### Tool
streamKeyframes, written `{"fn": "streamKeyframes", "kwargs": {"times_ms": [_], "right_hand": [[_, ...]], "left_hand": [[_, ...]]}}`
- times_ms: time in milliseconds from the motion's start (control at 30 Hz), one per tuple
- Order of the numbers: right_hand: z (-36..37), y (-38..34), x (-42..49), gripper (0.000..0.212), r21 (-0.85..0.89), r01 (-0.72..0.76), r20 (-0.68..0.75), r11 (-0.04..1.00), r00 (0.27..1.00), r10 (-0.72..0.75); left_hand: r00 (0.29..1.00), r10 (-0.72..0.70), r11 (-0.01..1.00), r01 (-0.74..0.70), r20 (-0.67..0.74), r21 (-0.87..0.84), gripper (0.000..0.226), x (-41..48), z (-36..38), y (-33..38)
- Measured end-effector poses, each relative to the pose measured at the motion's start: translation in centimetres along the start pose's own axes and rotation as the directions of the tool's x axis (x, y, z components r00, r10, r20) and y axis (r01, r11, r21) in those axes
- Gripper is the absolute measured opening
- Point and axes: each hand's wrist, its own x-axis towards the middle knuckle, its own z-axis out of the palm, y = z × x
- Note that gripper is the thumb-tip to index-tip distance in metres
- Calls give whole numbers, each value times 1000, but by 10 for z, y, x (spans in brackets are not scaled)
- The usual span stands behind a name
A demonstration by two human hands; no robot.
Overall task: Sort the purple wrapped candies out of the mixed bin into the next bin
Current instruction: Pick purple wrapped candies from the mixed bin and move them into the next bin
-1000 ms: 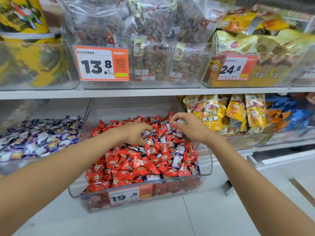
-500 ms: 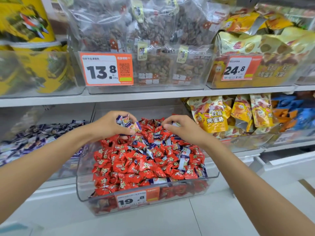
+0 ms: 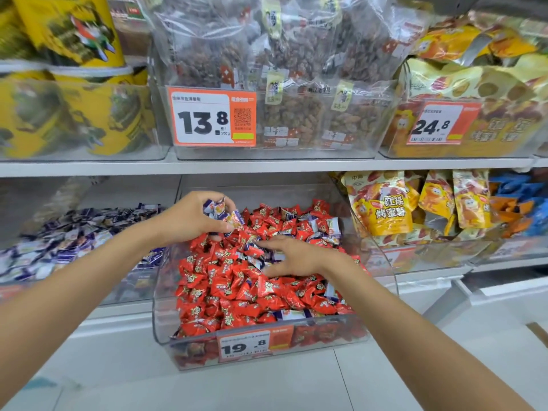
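shelf: runs above the mixed bin and carries snack bags that are no part of the job.
next bin: just left of the mixed bin, walls side by side, holds a purple-only heap.
mixed bin: clear, sits further forward than the next bin, mostly full.
red candies: make up the bulk of the pile in the mixed bin.
left hand: over the mixed bin's back left corner. Its fingers are curled round a handful of purple wrappers, and a few poke out past the fingertips.
right hand: lies flat on the pile mid-bin, fingers straight and spread, pointing left. It holds nothing I can see.
purple candies: the task's thing, scattered through the mixed bin. One lies near the front wall, some at the back right, and a few sit just at the right hand's fingertips.
tag: on the mixed bin's front wall, reads 19.8.
step: looks like gather and carry, with the left hand loaded and the right hand hunting.
progress: partway by my guess, since plenty of purple shows among the red.
do it well: empty the left hand first. Move it left across the shared wall and open it low over the heap so nothing bounces back.
do it well, right hand: pinch the purple candies at the fingertips one at a time rather than raking, because raking drags red ones along.
check: look over the handful for red before letting go.
risk: the left hand looks overfull, so loose wrappers may drop between the two bins on the way over.
handling: the wrappers look slick and light, so they'll likely slide, and a firm pinch on the body beats grabbing a twisted end.
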Motion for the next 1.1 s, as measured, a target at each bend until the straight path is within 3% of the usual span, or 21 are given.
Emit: {"fn": "streamKeyframes", "kwargs": {"times_ms": [100,233,433,600,767,867,1033,1100], "right_hand": [[0,0,1,73,30,28,43,999,999,-30],[0,-3,2,19,243,123,-76,962,991,-108],[-29,7,-19,13,346,211,-342,914,936,-86],[-41,11,-41,17,454,220,-394,863,919,-27],[-37,17,-38,16,351,203,-449,914,893,-26],[-26,13,-29,11,316,207,-381,926,921,-76],[0,-2,-5,50,39,150,-42,988,988,-148],[7,-4,2,49,-26,143,-11,989,990,-143]], "left_hand": [[1000,10,997,-10,-7,75,17,1,4,-9],[997,31,998,-28,-65,52,17,2,7,-11],[989,19,1000,-22,-145,-16,17,1,5,-14],[992,38,999,-35,-122,25,16,2,8,-12],[983,54,998,-45,-173,51,16,0,8,-14],[983,57,997,-46,-176,70,16,0,8,-14],[984,66,995,-51,-167,91,17,-2,7,-16],[983,72,993,-54,-169,106,18,-2,8,-16]]}}
